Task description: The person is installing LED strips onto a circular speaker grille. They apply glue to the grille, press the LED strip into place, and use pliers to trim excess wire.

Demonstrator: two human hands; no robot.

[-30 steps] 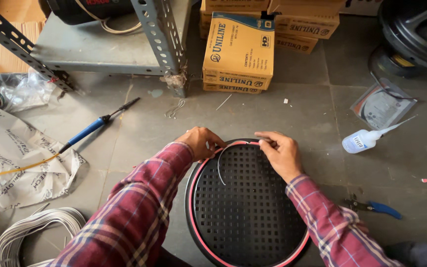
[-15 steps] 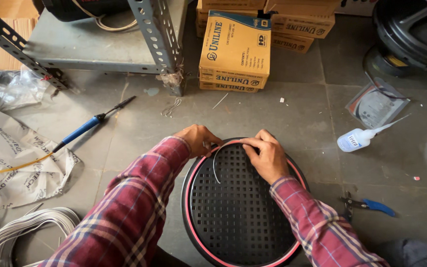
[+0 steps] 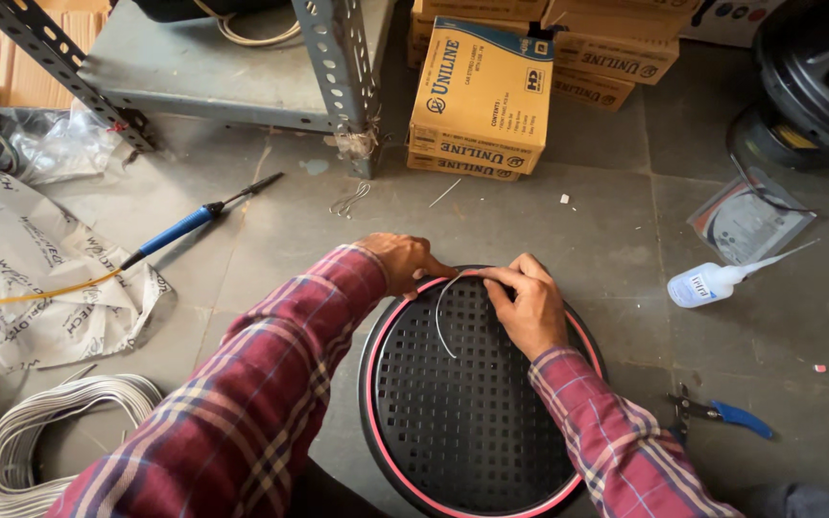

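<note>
Head view, and we are looking straight down at a grey concrete floor [image 3: 271,240] where a round black speaker grille [image 3: 477,403] with a pink rim lies flat in front of us. Our left hand [image 3: 405,264] sits on the far edge of the grille, fingers curled down onto the rim; whether it pinches anything there, we cannot tell. Our right hand [image 3: 528,305] rests just beside it on the same far edge, thumb and forefinger pinched on a thin pale wire [image 3: 441,321] that curves from the fingertips down across the mesh. Both sleeves are red plaid.

Left of the grille, well apart, we see a blue-handled soldering iron [image 3: 184,225] lying on the floor, its yellow cord running off over crumpled white packaging [image 3: 40,278]. Near the bottom left corner sits a coil of white cable [image 3: 45,432]. Beyond our hands stands a yellow cardboard box [image 3: 480,101], next to the leg of a grey metal rack [image 3: 338,86]. To the right of the grille lies a white glue bottle [image 3: 712,283] with a long nozzle, and nearer the bottom right corner a pair of blue-handled cutters [image 3: 722,414]
</note>
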